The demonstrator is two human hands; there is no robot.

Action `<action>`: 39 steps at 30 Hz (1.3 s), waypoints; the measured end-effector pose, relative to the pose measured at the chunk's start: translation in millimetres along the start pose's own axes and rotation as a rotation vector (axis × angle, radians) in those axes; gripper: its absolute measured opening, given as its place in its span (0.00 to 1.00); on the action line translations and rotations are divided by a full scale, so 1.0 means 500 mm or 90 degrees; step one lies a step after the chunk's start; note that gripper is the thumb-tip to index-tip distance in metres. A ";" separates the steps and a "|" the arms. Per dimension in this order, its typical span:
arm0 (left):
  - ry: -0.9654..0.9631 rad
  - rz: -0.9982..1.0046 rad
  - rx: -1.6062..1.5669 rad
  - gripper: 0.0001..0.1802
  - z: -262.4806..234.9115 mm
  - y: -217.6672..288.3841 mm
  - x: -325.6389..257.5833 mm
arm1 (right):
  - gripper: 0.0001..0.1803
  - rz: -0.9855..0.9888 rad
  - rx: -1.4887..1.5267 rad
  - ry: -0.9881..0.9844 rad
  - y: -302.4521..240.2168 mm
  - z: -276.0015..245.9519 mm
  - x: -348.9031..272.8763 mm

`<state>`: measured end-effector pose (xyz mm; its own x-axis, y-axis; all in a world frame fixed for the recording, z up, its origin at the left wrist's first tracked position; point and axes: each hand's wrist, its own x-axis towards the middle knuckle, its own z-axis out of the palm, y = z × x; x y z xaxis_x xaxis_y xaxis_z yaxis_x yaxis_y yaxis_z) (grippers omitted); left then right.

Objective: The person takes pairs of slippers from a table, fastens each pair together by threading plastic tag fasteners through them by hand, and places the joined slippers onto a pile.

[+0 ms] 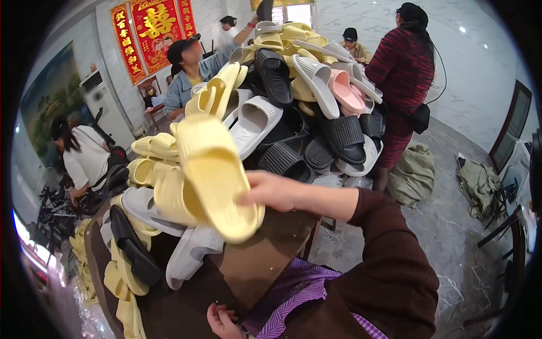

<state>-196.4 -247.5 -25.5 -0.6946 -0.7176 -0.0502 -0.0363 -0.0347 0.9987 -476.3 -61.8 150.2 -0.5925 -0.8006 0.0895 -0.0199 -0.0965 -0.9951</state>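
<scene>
My right hand (270, 192) grips a yellow slide slipper (217, 172) by its heel end, thumb on the footbed. The slipper is raised and tilted over the table, its strap toward the far left. Another yellow slipper (174, 195) shows right behind it; whether I hold that one too, I cannot tell. Low in view, at the near edge of the brown table (254, 257), my left hand (223, 321) has its fingers curled with nothing visible in them. A grey slipper (193, 254) and a black slipper (134, 248) lie on the table left of my right hand.
A high heap of yellow, grey, black and pink slippers (345, 90) covers the far table. Yellow slippers (129, 316) line the left edge. Several people work around it, one standing in a dark red patterned outfit (398, 73). Green sacks (415, 172) sit on the floor at right.
</scene>
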 end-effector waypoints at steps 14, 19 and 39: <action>0.064 0.038 -0.014 0.17 0.028 0.023 0.004 | 0.29 0.069 0.064 -0.054 -0.016 0.000 -0.024; 0.056 0.031 -0.015 0.18 0.022 0.007 -0.010 | 0.27 0.011 0.068 0.087 -0.063 -0.068 -0.007; 0.055 0.135 -0.042 0.16 -0.042 0.081 0.030 | 0.13 -0.213 -0.289 0.014 -0.206 -0.082 0.055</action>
<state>-193.3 -274.6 14.3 -0.6172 -0.7706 0.1586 0.1528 0.0804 0.9850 -523.8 -49.5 253.7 -0.5104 -0.7572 0.4076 -0.5513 -0.0756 -0.8309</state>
